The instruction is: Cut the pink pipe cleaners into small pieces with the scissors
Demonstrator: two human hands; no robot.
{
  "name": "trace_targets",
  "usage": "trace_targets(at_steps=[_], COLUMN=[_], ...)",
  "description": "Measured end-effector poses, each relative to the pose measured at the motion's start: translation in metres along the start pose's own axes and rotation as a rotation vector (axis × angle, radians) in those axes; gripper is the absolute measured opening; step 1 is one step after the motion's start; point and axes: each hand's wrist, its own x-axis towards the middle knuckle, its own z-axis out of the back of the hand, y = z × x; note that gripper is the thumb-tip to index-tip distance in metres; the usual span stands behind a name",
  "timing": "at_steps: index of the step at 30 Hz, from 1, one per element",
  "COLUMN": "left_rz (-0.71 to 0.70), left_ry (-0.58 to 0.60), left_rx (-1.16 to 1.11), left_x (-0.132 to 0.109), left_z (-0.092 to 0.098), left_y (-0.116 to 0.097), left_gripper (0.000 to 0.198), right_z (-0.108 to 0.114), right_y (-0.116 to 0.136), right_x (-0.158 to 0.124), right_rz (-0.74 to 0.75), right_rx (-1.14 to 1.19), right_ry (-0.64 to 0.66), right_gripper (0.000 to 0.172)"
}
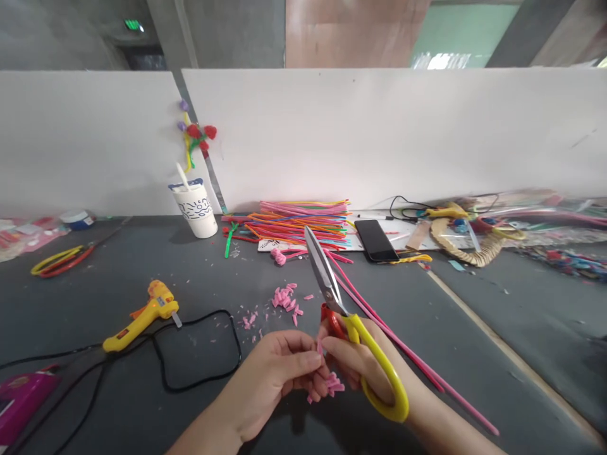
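My left hand is closed, pinching a short pink pipe cleaner piece between thumb and finger. More pink cut pieces show just below its fingertips; whether they lie in the hand or on the table I cannot tell. My right hand has yellow-and-red handled scissors hooked on it, blades pointing up and away, and its thumb and finger meet the left fingertips at the pink piece. Beyond the hands, a small pile of pink clippings lies on the dark table, with finer bits to its left.
Long pink pipe cleaners run along the right side. Behind lie a bundle of coloured pipe cleaners, a phone and a cup with a straw. A yellow glue gun with black cord sits left.
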Motion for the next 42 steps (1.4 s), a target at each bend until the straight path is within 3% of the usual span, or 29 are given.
trace_targets(at_steps=[5,15,18,23,26,33,42], left_rz=[0.02,-0.117,-0.145,-0.267,-0.345,-0.47,-0.502], left_ry=[-0.018,-0.218,-0.276,-0.426,-0.435,-0.457,-0.427], left_rx=[0.038,0.263,0.232,0.021,-0.029,-0.128,-0.124], left_x=[0.001,0.007,0.007,0.003,0.001,-0.001,-0.003], left_z=[-0.001,-0.007,-0.005,0.007,0.014,0.018,0.019], left_y=[0.0,-0.002,-0.003,-0.013,-0.02,-0.025,-0.026], left_gripper=[0.013,0.012,0.012,0.011,0.008,0.007,0.006], right_z=[0.0,-0.008,-0.002,0.006,0.004,-0.002,0.0], right_y=[-0.004,-0.007,-0.008,-0.01,-0.014,-0.025,-0.028], right_x=[0.0,0.001,0.0,-0.003,-0.001,0.001,0.001], right_rz=[-0.006,0.069,0.131,0.276,0.361,0.387,0.433], right_rx=[0.023,0.002,-0.142,-0.734,-0.964,-1.128,-1.181], right_ry=[-0.007,-0.134,-0.138,-0.23,-0.26,-0.251,-0.233], right_gripper=[0.005,0.007,0.013,0.026,0.027,0.026,0.024])
